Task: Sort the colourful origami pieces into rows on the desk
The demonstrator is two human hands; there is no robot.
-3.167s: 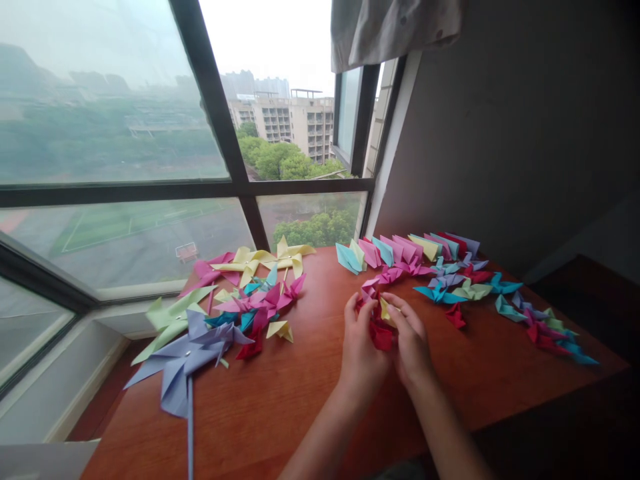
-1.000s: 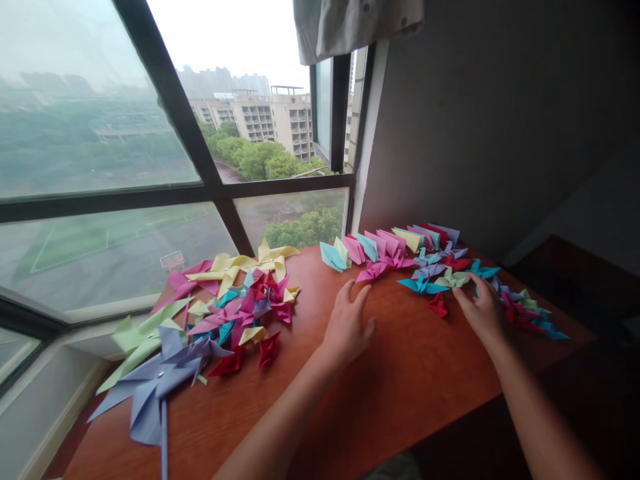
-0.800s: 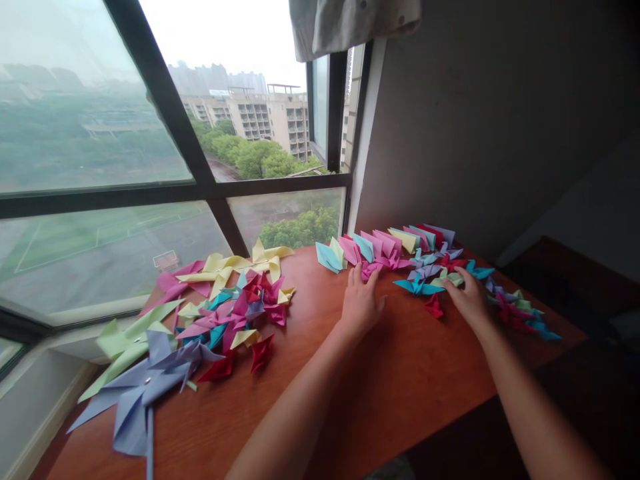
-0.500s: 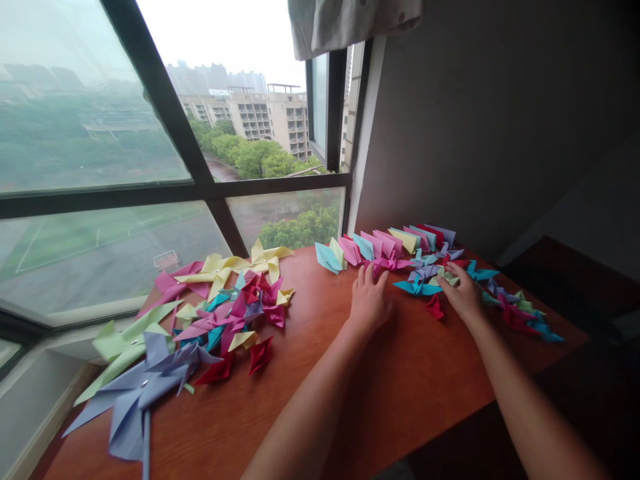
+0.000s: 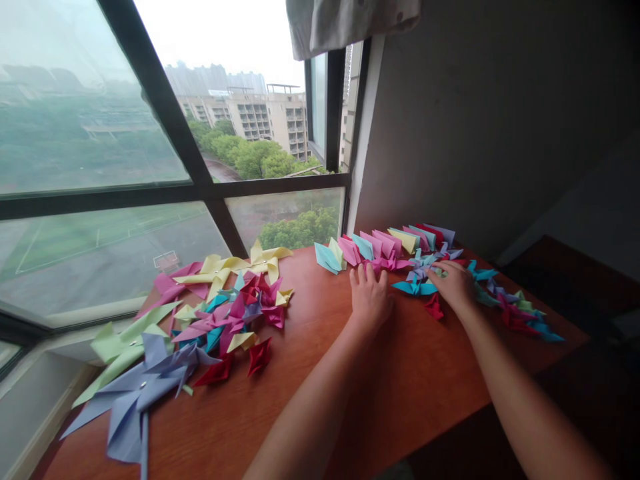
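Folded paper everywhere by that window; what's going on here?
A person's left hand is at the bright pink folded-paper figures on a reddish-brown wooden table, while their right hand covers most of a pale green folded-paper figure. Whether either hand grips anything is unclear. Toward the left lies a lavender paper pinwheel, beside a multicoloured heap of folded-paper pieces.
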